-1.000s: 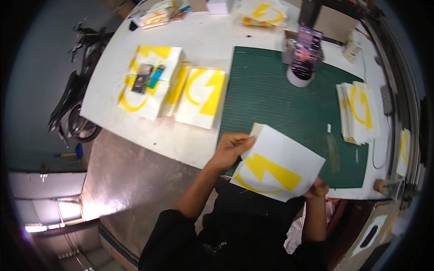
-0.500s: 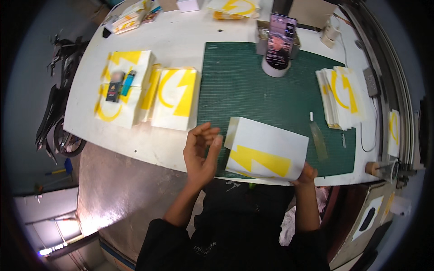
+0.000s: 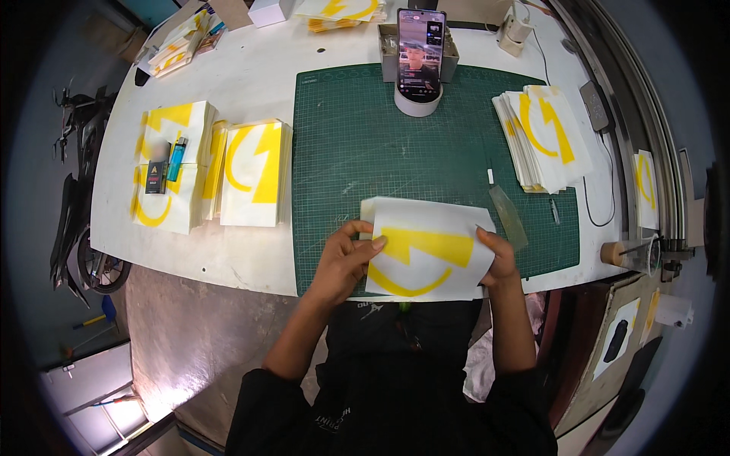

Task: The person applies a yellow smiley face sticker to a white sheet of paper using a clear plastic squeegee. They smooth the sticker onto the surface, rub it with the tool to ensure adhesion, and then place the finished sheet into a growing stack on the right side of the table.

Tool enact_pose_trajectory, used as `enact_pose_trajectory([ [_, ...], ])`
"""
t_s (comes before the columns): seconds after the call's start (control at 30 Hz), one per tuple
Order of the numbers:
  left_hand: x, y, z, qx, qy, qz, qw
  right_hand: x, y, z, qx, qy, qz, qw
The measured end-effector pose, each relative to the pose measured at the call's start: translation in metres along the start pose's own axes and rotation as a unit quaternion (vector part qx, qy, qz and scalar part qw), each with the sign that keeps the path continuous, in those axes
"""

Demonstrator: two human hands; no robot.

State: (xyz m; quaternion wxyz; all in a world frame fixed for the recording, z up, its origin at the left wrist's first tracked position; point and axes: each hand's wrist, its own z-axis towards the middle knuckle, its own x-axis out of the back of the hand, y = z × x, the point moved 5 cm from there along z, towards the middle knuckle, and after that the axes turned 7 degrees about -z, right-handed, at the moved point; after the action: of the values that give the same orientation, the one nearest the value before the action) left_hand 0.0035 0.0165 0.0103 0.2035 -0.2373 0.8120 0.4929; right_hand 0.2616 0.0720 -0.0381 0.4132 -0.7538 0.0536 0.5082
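On the far left I see a parked motorcycle (image 3: 76,182) beside the white table (image 3: 251,72). On the table's left part sits a wide pile of white and yellow papers (image 3: 187,191), with a small dark box (image 3: 156,178) and a turquoise lighter (image 3: 176,159) lying on it; just to its right is a narrower stack (image 3: 255,175) with the same yellow print.

In the middle I have the folded white paper (image 3: 426,251), held over the near edge of the green cutting mat (image 3: 365,144). It looks smooth and slightly bowed, with a bold yellow zigzag shape and a curved yellow band on its face; a narrow strip shows at its left edge. I can't tell whether it touches the mat. The left hand (image 3: 346,262) pinches that left edge, thumb on the face, fingers bent. The right hand (image 3: 498,258) pinches the right edge, thumb on the face, its other fingers mostly hidden behind.

Beyond the paper, a lit phone (image 3: 420,61) stands upright on a round white base (image 3: 418,106). Farther right, a fanned stack (image 3: 544,137) overlaps the mat's right side.
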Motion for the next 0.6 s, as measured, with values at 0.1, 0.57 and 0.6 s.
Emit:
enact_pose_trajectory([
  [0.1, -0.01, -0.001, 0.005, 0.066, -0.088, -0.032, 0.993, 0.007, 0.001, -0.003, -0.015, -0.022, -0.021, 0.999],
  [0.57, 0.006, 0.001, 0.044, 0.097, -0.192, -0.113, 0.97, -0.041, -0.037, -0.015, 0.153, 0.09, -0.366, 0.913],
  [0.6, 0.005, 0.002, 0.045, 0.075, -0.18, -0.116, 0.974, -0.041, -0.034, -0.013, 0.146, 0.128, -0.378, 0.905],
])
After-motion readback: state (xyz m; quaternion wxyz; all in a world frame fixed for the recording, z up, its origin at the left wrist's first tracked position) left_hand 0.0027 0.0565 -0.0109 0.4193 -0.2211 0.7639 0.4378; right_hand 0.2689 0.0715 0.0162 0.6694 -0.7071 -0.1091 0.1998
